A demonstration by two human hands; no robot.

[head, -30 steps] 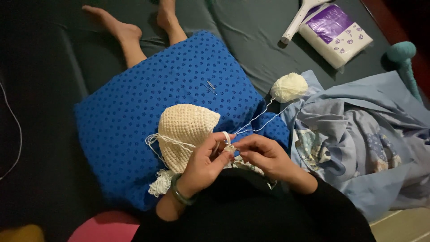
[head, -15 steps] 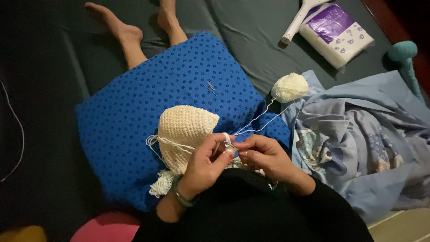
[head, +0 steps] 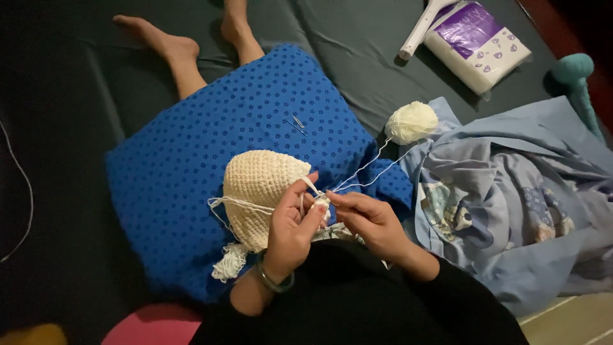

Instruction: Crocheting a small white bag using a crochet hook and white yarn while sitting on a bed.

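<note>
Left hand (head: 290, 230) pinching the edge of a cream crocheted piece (head: 258, 188), fingers closed on it, thumb tip by the work point. Right hand (head: 370, 220) just beside, fingertips closed on the cream strand (head: 367, 171) close to the left thumb; whether a hook sits between the fingers, cannot tell. Both hands together, touching at the work. Crocheted piece lying on a blue patterned cushion (head: 211, 147) across the lap, near centre. Strand running right and far to a cream yarn ball (head: 412, 122) resting at the edge of a light blue blanket (head: 517, 198) on the right. Far right, a white and purple pack (head: 476, 45) on the dark green bed (head: 357, 57). Bare feet (head: 169, 45) at the far side.
</note>
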